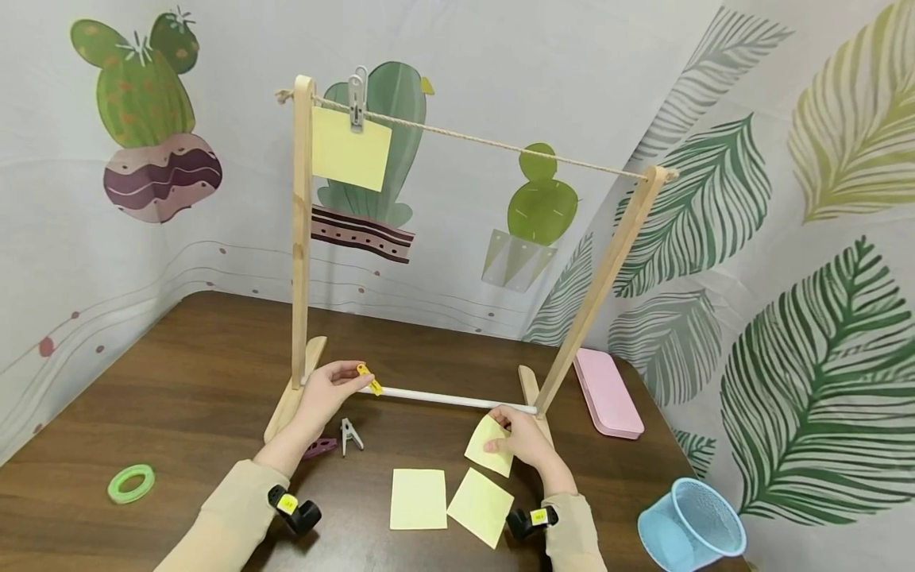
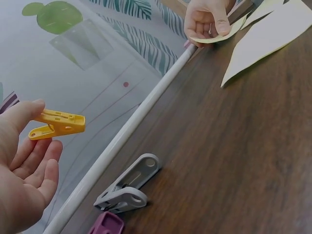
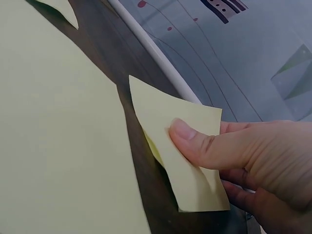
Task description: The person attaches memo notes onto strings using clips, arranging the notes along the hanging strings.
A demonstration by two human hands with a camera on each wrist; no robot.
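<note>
My left hand (image 1: 330,391) pinches a yellow clothespin (image 1: 369,380) between thumb and fingers, near the left post; the left wrist view shows the yellow clothespin (image 2: 57,124) side-on. With thumb on top and fingers beneath, my right hand (image 1: 525,435) holds a yellow sticky note (image 3: 180,151) close to the right post's foot. Two more sticky notes, one straight (image 1: 418,499) and one turned (image 1: 481,507), lie on the table below it. A grey clothespin (image 1: 350,435) and a purple clothespin (image 1: 319,448) lie by my left forearm.
A wooden frame (image 1: 302,238) carries a rope (image 1: 486,141) across its top, where a grey clothespin (image 1: 357,103) holds a sticky note (image 1: 350,151). A white rod (image 1: 443,398) joins the posts. Around stand a green tape ring (image 1: 132,484), pink case (image 1: 608,393) and blue mesh basket (image 1: 658,532).
</note>
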